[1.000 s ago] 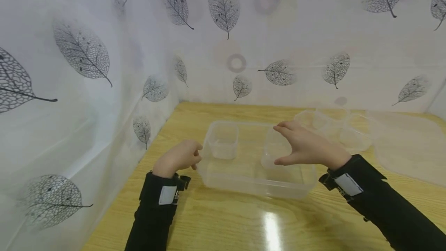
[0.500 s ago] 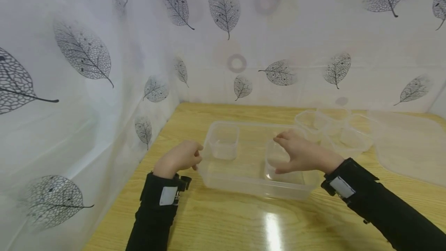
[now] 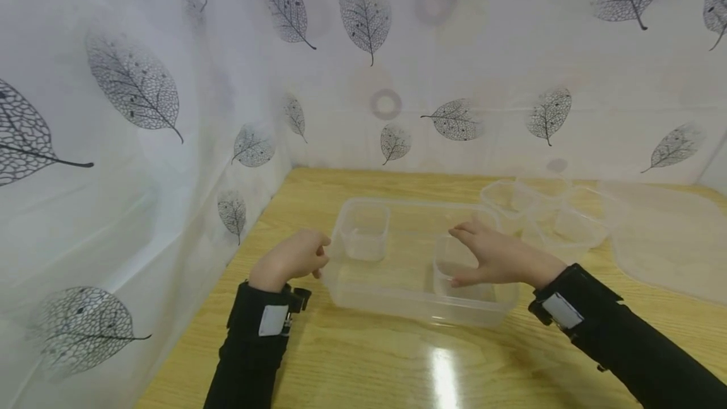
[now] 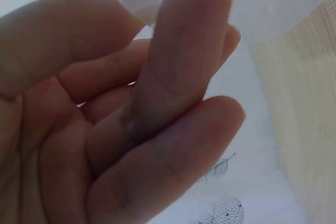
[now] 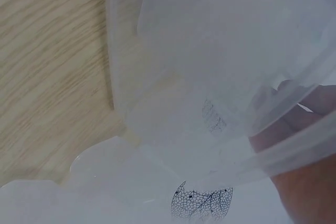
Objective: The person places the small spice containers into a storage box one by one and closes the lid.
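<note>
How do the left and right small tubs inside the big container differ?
The left small tub sits toward the far-left corner of the big container; the right small tub is nearer its front-right. The right hand grips the right one; no hand touches the left one. Both look translucent.

No txt, nos., logos or brands legible in any view. White patch [image 3: 274, 320] on L cuff [image 3: 244, 305], similar one [image 3: 563, 310] on R cuff [image 3: 587, 289]; print, if any, too blurred to read.

Leaf-print sheeting [image 3: 488, 49] screens this wood-grain tabletop [image 3: 341, 358], booth-like.
</note>
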`<act>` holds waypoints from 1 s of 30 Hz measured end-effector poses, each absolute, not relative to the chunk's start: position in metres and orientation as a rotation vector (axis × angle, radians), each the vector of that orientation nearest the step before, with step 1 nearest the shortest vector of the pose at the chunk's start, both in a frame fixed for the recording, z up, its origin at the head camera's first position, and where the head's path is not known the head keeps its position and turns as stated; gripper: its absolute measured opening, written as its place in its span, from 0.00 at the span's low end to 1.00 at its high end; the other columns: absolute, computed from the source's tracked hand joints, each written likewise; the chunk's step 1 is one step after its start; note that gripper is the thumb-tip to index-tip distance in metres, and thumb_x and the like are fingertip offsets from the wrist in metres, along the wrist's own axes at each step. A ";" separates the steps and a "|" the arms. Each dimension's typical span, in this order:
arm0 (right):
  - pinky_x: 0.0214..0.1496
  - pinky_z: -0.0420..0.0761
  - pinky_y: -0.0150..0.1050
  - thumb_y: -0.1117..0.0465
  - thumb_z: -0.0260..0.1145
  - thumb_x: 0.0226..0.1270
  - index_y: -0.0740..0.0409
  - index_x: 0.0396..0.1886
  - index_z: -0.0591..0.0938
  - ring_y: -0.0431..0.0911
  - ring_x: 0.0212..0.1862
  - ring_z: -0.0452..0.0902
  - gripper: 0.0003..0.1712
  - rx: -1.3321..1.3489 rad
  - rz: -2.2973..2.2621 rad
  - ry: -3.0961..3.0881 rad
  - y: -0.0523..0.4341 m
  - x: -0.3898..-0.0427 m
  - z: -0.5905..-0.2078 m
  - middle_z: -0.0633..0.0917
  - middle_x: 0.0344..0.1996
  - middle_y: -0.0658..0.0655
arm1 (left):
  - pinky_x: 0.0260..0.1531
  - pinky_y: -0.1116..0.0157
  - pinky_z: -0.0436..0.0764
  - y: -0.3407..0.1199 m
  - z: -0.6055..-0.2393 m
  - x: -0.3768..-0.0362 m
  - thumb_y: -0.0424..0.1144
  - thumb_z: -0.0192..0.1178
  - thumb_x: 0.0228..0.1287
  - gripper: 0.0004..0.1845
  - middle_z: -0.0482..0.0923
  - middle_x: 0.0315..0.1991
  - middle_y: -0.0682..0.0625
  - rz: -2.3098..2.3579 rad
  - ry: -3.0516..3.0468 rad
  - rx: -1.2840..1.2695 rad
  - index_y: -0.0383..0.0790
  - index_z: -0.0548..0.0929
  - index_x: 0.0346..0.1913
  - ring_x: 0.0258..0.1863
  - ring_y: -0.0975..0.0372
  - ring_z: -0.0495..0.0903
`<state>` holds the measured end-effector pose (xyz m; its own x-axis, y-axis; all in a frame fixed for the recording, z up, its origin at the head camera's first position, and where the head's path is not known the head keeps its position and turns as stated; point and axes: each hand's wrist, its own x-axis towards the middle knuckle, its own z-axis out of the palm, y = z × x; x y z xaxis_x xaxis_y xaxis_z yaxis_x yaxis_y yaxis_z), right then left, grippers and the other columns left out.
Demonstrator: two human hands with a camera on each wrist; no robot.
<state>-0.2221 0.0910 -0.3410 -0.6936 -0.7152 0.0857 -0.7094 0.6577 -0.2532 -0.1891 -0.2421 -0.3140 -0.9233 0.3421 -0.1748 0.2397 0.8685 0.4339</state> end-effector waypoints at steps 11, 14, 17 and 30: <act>0.53 0.64 0.55 0.44 0.66 0.47 0.77 0.55 0.66 0.65 0.55 0.62 0.46 -1.197 -0.329 2.843 0.112 -0.215 -0.331 0.68 0.53 0.74 | 0.17 0.68 0.65 -0.243 -0.314 -0.188 0.27 0.50 0.56 0.05 0.71 0.18 0.50 0.611 2.790 0.435 0.35 0.73 0.24 0.20 0.59 0.77; 0.52 0.64 0.55 0.43 0.66 0.48 0.77 0.54 0.66 0.65 0.54 0.63 0.46 -1.201 -0.296 2.795 0.110 -0.218 -0.328 0.68 0.52 0.74 | 0.18 0.67 0.65 -0.244 -0.314 -0.187 0.27 0.50 0.56 0.05 0.72 0.19 0.50 0.615 2.794 0.415 0.35 0.75 0.26 0.21 0.58 0.77; 0.52 0.65 0.54 0.42 0.65 0.47 0.78 0.53 0.67 0.65 0.53 0.64 0.46 -1.196 -0.253 2.756 0.106 -0.221 -0.323 0.69 0.51 0.74 | 0.18 0.67 0.66 -0.244 -0.313 -0.187 0.27 0.50 0.56 0.04 0.72 0.20 0.50 0.615 2.797 0.411 0.34 0.76 0.28 0.20 0.59 0.76; 0.44 0.71 0.47 0.43 0.68 0.45 0.76 0.47 0.72 0.56 0.41 0.72 0.42 -1.111 -0.025 2.648 0.085 -0.235 -0.303 0.74 0.41 0.67 | 0.18 0.67 0.66 -0.241 -0.314 -0.188 0.27 0.50 0.56 0.06 0.71 0.20 0.50 0.625 2.799 0.424 0.32 0.76 0.34 0.19 0.62 0.76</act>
<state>-0.2351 0.0852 -0.3033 -0.6701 -0.7027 -0.2391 -0.6981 0.7061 -0.1185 -0.1879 -0.2413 -0.3141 -0.9287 0.3298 -0.1697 0.2262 0.8663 0.4454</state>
